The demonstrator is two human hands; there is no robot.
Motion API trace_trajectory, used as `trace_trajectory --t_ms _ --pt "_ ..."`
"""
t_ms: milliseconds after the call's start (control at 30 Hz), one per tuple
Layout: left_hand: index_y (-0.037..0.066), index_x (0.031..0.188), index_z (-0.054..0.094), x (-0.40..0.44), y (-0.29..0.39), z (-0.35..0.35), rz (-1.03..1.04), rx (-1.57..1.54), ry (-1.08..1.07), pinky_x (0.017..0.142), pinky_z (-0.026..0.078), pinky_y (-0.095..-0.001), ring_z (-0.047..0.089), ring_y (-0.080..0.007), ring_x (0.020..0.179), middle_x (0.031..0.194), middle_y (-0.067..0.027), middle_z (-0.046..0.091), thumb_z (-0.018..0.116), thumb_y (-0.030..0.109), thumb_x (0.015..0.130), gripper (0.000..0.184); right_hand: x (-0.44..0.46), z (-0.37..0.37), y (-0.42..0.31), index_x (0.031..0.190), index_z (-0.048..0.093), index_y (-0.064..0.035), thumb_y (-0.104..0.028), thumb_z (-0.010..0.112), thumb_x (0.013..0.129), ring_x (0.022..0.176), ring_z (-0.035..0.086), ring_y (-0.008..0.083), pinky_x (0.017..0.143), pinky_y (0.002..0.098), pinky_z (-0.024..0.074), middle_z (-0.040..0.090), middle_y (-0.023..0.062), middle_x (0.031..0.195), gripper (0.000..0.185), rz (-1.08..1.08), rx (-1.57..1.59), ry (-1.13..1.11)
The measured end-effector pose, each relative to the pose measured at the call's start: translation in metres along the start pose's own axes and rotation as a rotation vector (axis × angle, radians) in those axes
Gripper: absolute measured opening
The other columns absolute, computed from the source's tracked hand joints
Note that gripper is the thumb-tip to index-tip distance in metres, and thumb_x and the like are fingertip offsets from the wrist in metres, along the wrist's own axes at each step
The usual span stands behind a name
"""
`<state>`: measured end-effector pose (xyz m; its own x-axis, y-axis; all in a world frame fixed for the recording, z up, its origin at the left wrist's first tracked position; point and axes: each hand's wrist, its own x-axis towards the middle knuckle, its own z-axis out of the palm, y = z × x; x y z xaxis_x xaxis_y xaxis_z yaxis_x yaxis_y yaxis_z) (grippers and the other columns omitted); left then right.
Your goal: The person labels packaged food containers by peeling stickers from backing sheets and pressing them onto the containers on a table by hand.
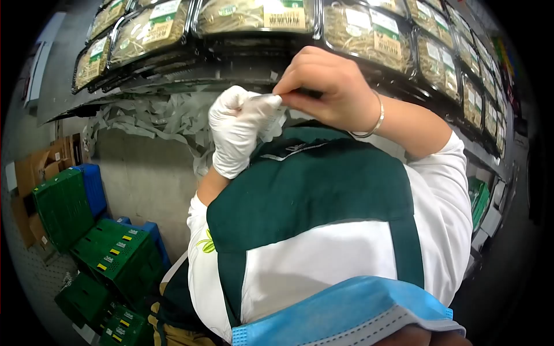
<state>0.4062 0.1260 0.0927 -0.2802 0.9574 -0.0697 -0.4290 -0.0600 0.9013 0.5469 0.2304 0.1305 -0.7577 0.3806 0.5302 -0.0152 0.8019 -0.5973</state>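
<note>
My left hand (235, 130), in a white glove, is closed in front of my chest with its fingers curled. A pale, partly see-through strip (274, 128) with a wavy edge shows beside those fingers, mostly hidden by them. My right hand (329, 86) is bare, with a bracelet (376, 120) at the wrist. Its thumb and forefinger are pinched together, touching the tip of the left hand's white fingers. What lies in that pinch is too small to make out. Just beyond both hands stand clear-lidded black trays of pale sprouts (254, 16) with green and beige labels.
More labelled trays (438, 66) are stacked along the table to the right. Torn pale paper strips (164, 118) hang at the table's near edge. Green crates (118, 254), a blue crate (91, 187) and cardboard boxes (37, 173) stand on the floor at left.
</note>
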Motion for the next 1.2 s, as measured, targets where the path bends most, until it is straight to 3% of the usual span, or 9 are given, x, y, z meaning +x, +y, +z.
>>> trace_trajectory --t_ms 133,433,500,633,700,867,967,1033,1200 --pt "0.000 0.091 0.055 0.015 0.002 0.009 -0.016 0.134 -0.226 0.041 0.034 -0.0152 0.045 -0.0038 0.048 0.071 -0.0066 0.061 0.057 0.004 0.081 0.010 0.045 -0.088 0.063 0.080 0.056 0.0009 -0.015 0.059 0.077 0.062 0.051 0.0110 0.055 0.0245 0.0419 0.056 0.0072 0.065 0.016 0.486 -0.227 0.123" --pt "-0.003 0.100 0.054 0.041 -0.006 0.029 -0.127 0.002 -0.129 0.057 0.052 -0.0273 0.062 -0.0191 0.072 0.091 -0.0191 0.061 0.051 -0.001 0.080 0.020 0.065 -0.139 0.170 0.089 0.054 -0.0006 -0.028 0.052 0.076 0.087 0.053 0.0282 0.072 0.0406 0.0421 0.057 0.0175 0.090 0.030 0.690 -1.005 -0.266" --pt "-0.003 0.104 0.052 0.047 -0.002 0.035 -0.202 -0.241 -0.145 0.078 0.049 -0.0310 0.060 -0.0233 0.086 0.096 -0.0190 0.059 0.050 -0.004 0.080 0.024 0.047 -0.148 0.198 0.089 0.054 0.0002 -0.030 0.054 0.075 0.082 0.056 0.0327 0.069 0.0417 0.0436 0.058 0.0186 0.085 0.033 0.525 -1.290 -0.022" --pt "-0.003 0.096 0.051 0.062 -0.007 0.047 -0.125 -0.180 -0.118 0.060 0.054 -0.0320 0.063 -0.0242 0.072 0.086 -0.0207 0.061 0.053 0.001 0.081 0.015 0.048 -0.114 0.114 0.109 0.050 -0.0071 -0.029 0.064 0.075 0.091 0.053 0.0152 0.081 0.0306 0.0430 0.056 0.0054 0.097 0.042 0.753 0.169 -0.282" --pt "0.000 0.076 0.048 0.065 -0.006 0.054 -0.028 -0.206 -0.085 0.047 0.052 -0.0273 0.061 -0.0200 0.056 0.073 -0.0169 0.061 0.058 0.003 0.080 0.011 0.026 -0.072 0.079 0.097 0.056 -0.0028 -0.038 0.070 0.068 0.079 0.057 0.0207 0.073 0.0299 0.0462 0.058 0.0099 0.084 0.048 0.205 0.202 -0.214" --pt "0.003 0.077 0.053 0.075 -0.007 0.057 -0.017 0.028 -0.030 0.038 0.038 -0.0195 0.049 -0.0072 0.046 0.065 -0.0083 0.059 0.062 0.005 0.078 0.009 0.044 -0.089 0.100 0.083 0.062 -0.0085 -0.003 0.069 0.066 0.076 0.057 0.0171 0.069 0.0261 0.0447 0.061 0.0039 0.079 0.019 0.009 -0.030 -0.105" --pt "0.001 0.088 0.053 0.074 -0.014 0.055 -0.120 -0.026 -0.022 0.041 0.037 -0.0173 0.048 -0.0056 0.050 0.073 -0.0095 0.061 0.056 0.003 0.082 0.008 0.092 -0.164 0.240 0.083 0.057 -0.0007 -0.028 0.057 0.074 0.066 0.056 0.0267 0.062 0.0379 0.0456 0.058 0.0160 0.072 0.029 0.380 -0.265 0.095" --pt "0.000 0.088 0.053 0.075 -0.023 0.047 -0.084 -0.044 0.008 0.044 0.040 -0.0176 0.049 -0.0060 0.053 0.074 -0.0102 0.061 0.054 0.003 0.082 0.006 0.110 -0.198 0.256 0.082 0.059 -0.0033 -0.030 0.056 0.074 0.064 0.055 0.0269 0.061 0.0383 0.0455 0.059 0.0143 0.071 0.028 0.531 -0.864 -0.004" --pt "-0.004 0.088 0.057 0.065 -0.011 0.038 -0.189 -0.111 -0.069 0.066 0.051 -0.0264 0.061 -0.0171 0.072 0.094 -0.0174 0.061 0.052 -0.006 0.079 0.010 0.097 -0.196 0.317 0.089 0.060 -0.0066 -0.031 0.055 0.072 0.073 0.058 0.0289 0.067 0.0376 0.0460 0.061 0.0160 0.081 0.031 0.590 -1.001 -0.048"
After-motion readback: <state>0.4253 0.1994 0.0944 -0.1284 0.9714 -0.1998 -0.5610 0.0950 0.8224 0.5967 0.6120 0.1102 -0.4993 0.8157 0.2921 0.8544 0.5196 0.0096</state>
